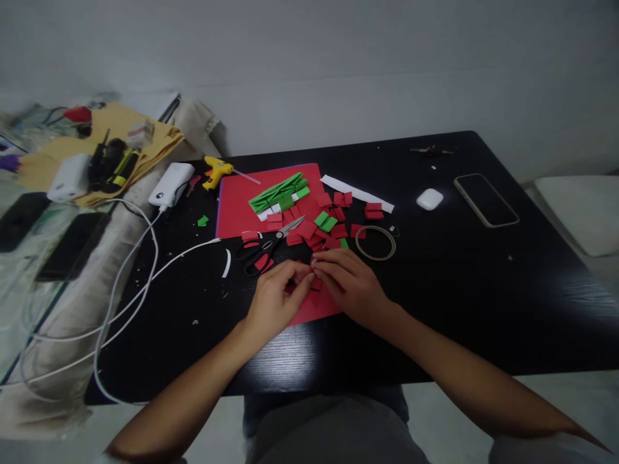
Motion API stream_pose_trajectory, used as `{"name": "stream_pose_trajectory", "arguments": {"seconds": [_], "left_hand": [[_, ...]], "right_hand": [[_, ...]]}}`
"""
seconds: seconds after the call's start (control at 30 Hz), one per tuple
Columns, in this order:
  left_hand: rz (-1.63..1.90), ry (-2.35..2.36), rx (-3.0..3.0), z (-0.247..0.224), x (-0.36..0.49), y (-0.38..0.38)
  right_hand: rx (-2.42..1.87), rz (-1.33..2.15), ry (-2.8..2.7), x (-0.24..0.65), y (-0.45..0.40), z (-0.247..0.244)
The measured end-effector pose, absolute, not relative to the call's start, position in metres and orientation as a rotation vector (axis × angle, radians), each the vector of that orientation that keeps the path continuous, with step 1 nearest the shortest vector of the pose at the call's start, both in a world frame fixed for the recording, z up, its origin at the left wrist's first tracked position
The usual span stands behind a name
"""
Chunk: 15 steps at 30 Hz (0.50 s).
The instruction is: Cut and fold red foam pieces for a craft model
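both forearms come in from the bottom corners and slant inward over the table [445,316], elbows wide, so that the hands meet low in the middle, just in front of the wearer. the left hand [273,296] is turned with its thumb side up; its forefinger is bent, its thumb reaches toward the right hand, and a gap shows between the two. the right hand [353,283] lies palm down, wrist fairly straight, fingers together and slanting left, their tips pressed on a small piece [314,263]. that piece sits between the two hands, pale where it shows and mostly covered by fingers; whether the left tips pinch it too, i cannot tell.

below the hands lies a red sheet [314,312], partly hidden by them. just beyond the fingertips are folded red bits [304,229] in a loose heap, with a green bit [326,222] among them. the scissors [279,236] lie just past the left hand, handles nearest it, blades pointing away to the right. the roll [391,243] lies flat beyond the right hand, near it but not touching. farther back, green folds [275,194] rest on another red sheet [232,209].
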State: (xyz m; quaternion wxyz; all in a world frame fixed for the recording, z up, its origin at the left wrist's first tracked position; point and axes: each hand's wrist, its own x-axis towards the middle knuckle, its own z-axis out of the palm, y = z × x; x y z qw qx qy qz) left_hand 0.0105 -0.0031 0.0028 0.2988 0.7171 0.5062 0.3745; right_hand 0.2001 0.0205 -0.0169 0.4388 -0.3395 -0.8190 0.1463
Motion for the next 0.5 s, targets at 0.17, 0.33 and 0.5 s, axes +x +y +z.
{"name": "stream_pose_trajectory", "arguments": {"seconds": [0.17,0.33,0.5], "left_hand": [[0.969,1.349,1.984,0.0054,0.0114,-0.0036],[0.954,1.355,2.003,0.0070,0.0119,-0.0038],[0.940,1.354,2.003,0.0069,0.0113,-0.0037]], "right_hand": [[-0.810,0.277,-2.121,0.1997,0.0198,-0.0120],[-0.805,0.210,-2.158,0.1984,0.0192,-0.0088],[-0.819,0.249,-2.163,0.1985,0.0188,-0.0097]]}}
